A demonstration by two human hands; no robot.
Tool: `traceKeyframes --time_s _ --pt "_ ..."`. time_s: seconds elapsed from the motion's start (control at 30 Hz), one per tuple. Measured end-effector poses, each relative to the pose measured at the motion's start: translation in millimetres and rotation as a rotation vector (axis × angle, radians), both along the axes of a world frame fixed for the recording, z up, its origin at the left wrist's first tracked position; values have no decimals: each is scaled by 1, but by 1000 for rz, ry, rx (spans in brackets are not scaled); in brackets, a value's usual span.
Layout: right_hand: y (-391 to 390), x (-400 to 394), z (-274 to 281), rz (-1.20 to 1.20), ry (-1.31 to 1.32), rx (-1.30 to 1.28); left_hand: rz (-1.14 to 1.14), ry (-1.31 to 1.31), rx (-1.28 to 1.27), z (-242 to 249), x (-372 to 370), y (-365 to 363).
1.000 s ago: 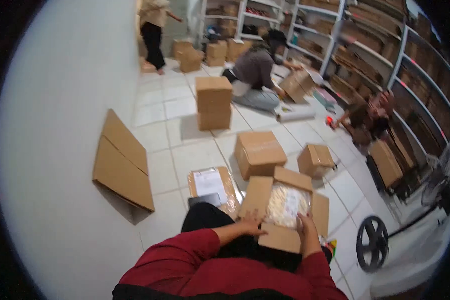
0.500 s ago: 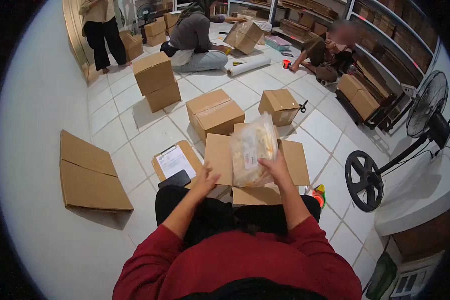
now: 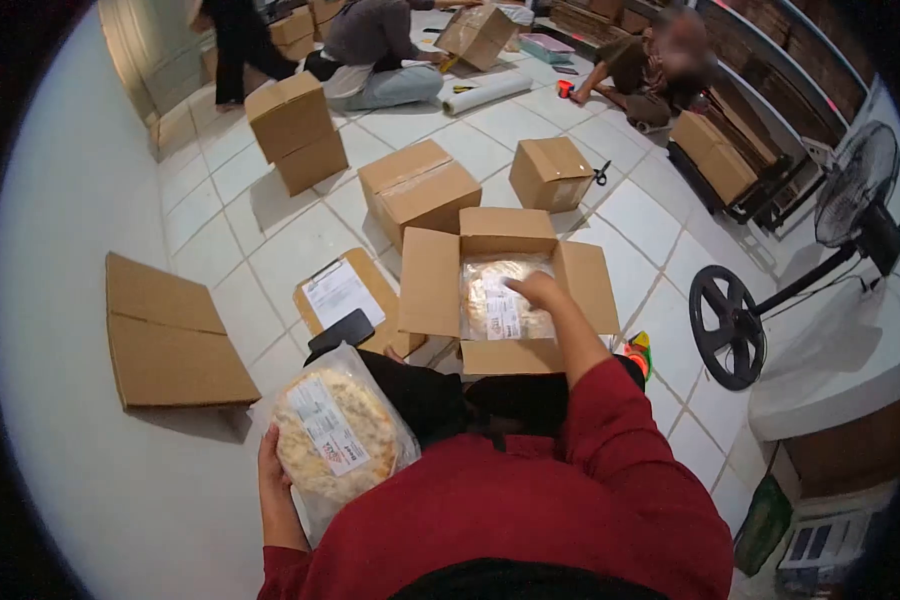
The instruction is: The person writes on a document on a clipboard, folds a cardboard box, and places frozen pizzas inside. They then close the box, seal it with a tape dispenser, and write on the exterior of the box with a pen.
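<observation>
At the lower left, my left hand (image 3: pixel 273 462) holds a packaged pizza (image 3: pixel 335 430) by its edge, in a clear plastic bag with a white printed label. In front of my legs stands an open cardboard box (image 3: pixel 510 355) with its flaps spread out. A second bagged pizza (image 3: pixel 485 300), also labelled, shows inside it. My right hand (image 3: pixel 542 292) reaches into this box and is closed at the right part of that pizza, thumb over the top; its other fingers are largely hidden.
A clipboard (image 3: pixel 370 285) with paper and a phone (image 3: pixel 341 330) lie left of the box. Closed cartons (image 3: pixel 425 185) stand beyond. A flattened carton (image 3: pixel 175 330) leans at the left wall; a fan (image 3: pixel 740 330) stands right. Other people (image 3: pixel 375 50) sit farther back.
A bagged pizza that was in my right hand above the box is gone from there. My left hand, empty before, now holds one at the lower left. My right hand has gone down into the box.
</observation>
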State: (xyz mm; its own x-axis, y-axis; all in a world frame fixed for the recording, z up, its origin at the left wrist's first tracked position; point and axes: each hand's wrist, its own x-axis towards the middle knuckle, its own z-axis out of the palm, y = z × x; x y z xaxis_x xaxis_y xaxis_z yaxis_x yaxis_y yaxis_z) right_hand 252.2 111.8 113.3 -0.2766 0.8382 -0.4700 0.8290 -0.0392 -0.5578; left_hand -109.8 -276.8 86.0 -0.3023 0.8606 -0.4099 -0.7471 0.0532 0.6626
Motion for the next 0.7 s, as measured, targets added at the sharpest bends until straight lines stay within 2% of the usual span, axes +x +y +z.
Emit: traceKeyframes --time_s 0.03,0.07,0.2,0.23,0.27,0.3,0.33,0.4,0.43,0.47,0.5,0.57,0.6,0.67,0.7 --pt "13 13 -41 -120 -141 -144 24 28 7 4 4 3" --pt "17 20 -56 -106 -149 -140 39 21 9 6 7 10" --pt "12 36 -92 -412 -157 -395 41 143 15 1 8 29" --pt "6 40 -103 -440 -94 -378 -32 -38 -24 -2 10 33" --pt "-15 51 -106 -500 112 -282 -80 -199 -41 -7 3 35" --pt "-37 45 -85 -563 469 -175 -52 50 -116 -45 -15 31" --pt "-77 32 -34 -616 867 -76 -36 84 -166 -30 -9 38" --pt "-40 62 -79 -563 656 -276 -127 33 -210 -4 -3 39" --pt "-35 70 -86 -545 658 -295 -165 -3 -133 -4 -2 41" --pt "-33 76 -88 -523 693 -300 -171 2 -196 4 5 42" --pt "-27 73 -84 -469 736 -301 -151 5 -246 17 10 42" --pt "-17 57 -66 -402 772 -323 54 241 -97 26 24 37" --pt "-17 59 -61 -403 757 -336 59 247 -96 18 21 43" --pt "-27 68 -61 -426 737 -344 -111 15 14 1 10 43" --pt "-26 67 -59 -410 726 -347 -109 -27 -58 -1 11 40"
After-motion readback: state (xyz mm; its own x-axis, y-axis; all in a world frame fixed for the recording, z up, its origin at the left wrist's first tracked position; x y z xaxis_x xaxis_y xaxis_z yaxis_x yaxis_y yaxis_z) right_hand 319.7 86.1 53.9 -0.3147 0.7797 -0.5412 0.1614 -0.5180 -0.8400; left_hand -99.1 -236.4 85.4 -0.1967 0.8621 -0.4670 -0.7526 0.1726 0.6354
